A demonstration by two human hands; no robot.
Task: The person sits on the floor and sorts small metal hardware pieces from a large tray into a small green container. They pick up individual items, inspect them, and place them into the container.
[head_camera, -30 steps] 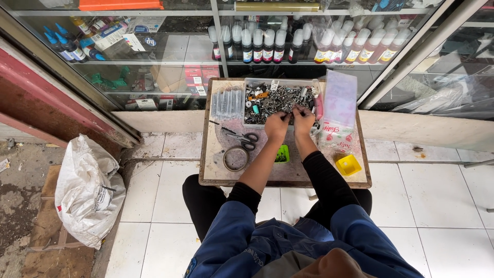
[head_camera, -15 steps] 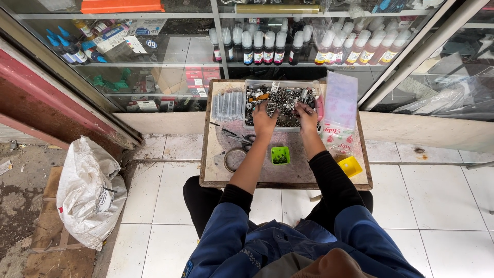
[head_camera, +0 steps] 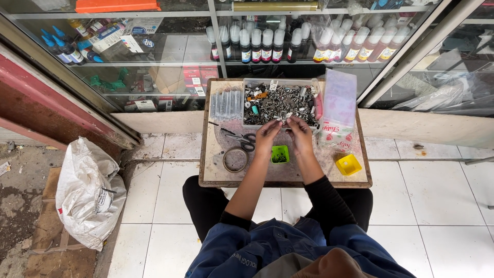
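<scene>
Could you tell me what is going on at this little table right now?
A person sits at a small wooden table in front of a glass display cabinet. Both hands, the left hand and the right hand, pinch a small metal part together, at the near edge of a tray of mixed metal bits. A small green box sits just below the hands, with scissors and a tape roll to the left.

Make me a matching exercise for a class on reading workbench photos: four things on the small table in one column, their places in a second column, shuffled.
Things:
1. green cup
2. yellow cup
3. scissors
4. tape roll

Places:
A. near the table's right front corner
B. at the table's left front, nearer the person than the scissors
C. just below the two hands, at the middle
D. left of the left hand, in front of the tray of metal parts

Pairs: 1-C, 2-A, 3-D, 4-B
</scene>
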